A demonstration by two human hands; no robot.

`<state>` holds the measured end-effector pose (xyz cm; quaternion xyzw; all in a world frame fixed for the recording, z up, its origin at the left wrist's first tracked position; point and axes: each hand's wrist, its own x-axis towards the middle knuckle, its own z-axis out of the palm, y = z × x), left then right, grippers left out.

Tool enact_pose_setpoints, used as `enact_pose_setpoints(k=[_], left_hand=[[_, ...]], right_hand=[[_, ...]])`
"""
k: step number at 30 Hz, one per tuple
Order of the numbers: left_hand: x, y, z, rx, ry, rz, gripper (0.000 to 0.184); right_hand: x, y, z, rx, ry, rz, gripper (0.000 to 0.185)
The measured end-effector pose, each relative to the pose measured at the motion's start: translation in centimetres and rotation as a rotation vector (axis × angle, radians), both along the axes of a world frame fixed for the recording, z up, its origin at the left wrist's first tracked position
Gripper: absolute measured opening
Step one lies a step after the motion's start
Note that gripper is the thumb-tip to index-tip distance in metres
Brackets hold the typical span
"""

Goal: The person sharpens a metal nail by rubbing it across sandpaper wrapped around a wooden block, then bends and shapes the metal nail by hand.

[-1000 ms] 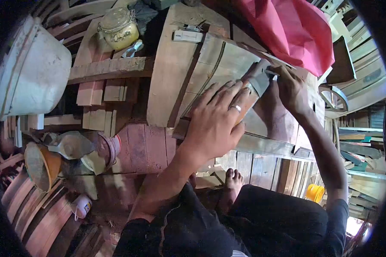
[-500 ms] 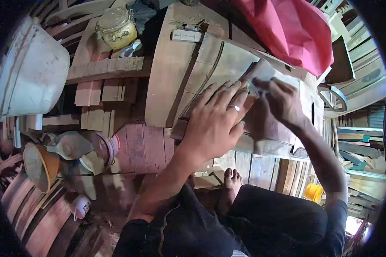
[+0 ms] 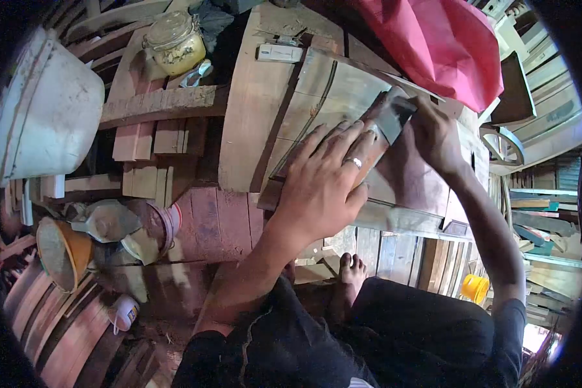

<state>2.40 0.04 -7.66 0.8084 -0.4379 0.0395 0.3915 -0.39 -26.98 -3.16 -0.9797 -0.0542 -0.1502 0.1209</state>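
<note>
My left hand (image 3: 326,171), with a ring on one finger, lies with fingers stretched over a narrow brown strip of wood (image 3: 368,158) on the pale wooden panel (image 3: 343,90). Its thumb rests along the strip's near side. My right hand (image 3: 436,136) is closed at the far end of the strip, gripping a flat grey scraper blade (image 3: 389,123). The blade lies tilted against the strip, just beyond my left fingertips. How the right fingers hold it is partly hidden by the hand.
A pink sheet (image 3: 440,52) lies at the panel's far edge. A small white box (image 3: 279,53) sits on a board. At left are a white bucket (image 3: 58,107), a lidded jar (image 3: 174,45) and an orange bowl (image 3: 61,252). A yellow roll (image 3: 474,288) lies at lower right.
My right hand has shifted slightly up and to the right with the blade, which now shows more clearly. My left hand has stayed in place.
</note>
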Motion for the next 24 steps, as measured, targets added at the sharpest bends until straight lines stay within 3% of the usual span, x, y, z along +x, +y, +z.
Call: enact_pose_setpoints(k=[2, 5, 6, 8, 11, 12, 14, 18, 20, 21, 22, 24], left_hand=[[-0.1, 0.1, -0.1, -0.02, 0.024, -0.015, 0.074], [0.1, 0.0, -0.1, -0.009, -0.005, -0.016, 0.073], [0.1, 0.0, -0.2, 0.002, -0.028, -0.021, 0.074], [0.1, 0.0, -0.1, 0.004, -0.02, -0.018, 0.073], [-0.1, 0.0, 0.1, -0.004, 0.003, -0.007, 0.069], [-0.1, 0.0, 0.2, -0.013, 0.019, -0.007, 0.066], [-0.1, 0.1, 0.2, -0.008, 0.045, -0.008, 0.066], [0.0, 0.0, 0.0, 0.002, -0.004, -0.018, 0.074], [0.0, 0.0, 0.0, 0.001, -0.011, -0.018, 0.074], [0.1, 0.0, 0.0, 0.002, 0.003, -0.019, 0.074], [0.0, 0.1, 0.1, 0.002, 0.016, -0.018, 0.074], [-0.1, 0.1, 0.2, -0.007, 0.028, -0.013, 0.07]], right_hand=[[0.2, -0.8, -0.7, -0.042, -0.046, -0.032, 0.023], [-1.8, 1.5, -0.4, -0.006, 0.089, 0.129, 0.023], [-1.8, 2.4, -0.2, -0.022, 0.045, 0.284, 0.022], [-1.5, 2.1, 0.6, -0.128, 0.054, 0.325, 0.028], [-0.1, -1.0, -0.7, 0.041, -0.013, 0.081, 0.032], [0.3, -1.0, -0.2, -0.024, 0.035, -0.017, 0.031], [-0.9, 0.7, -0.3, 0.011, 0.013, -0.006, 0.026], [-2.4, 2.3, -0.1, -0.086, 0.106, 0.275, 0.038], [-1.6, 1.1, -0.6, 0.004, 0.021, 0.208, 0.04], [-1.0, 0.3, -0.9, 0.058, -0.007, 0.13, 0.026], [-0.8, -0.4, -0.9, 0.1, 0.034, -0.029, 0.024], [-0.7, -0.7, -1.0, 0.008, 0.026, -0.06, 0.024]])
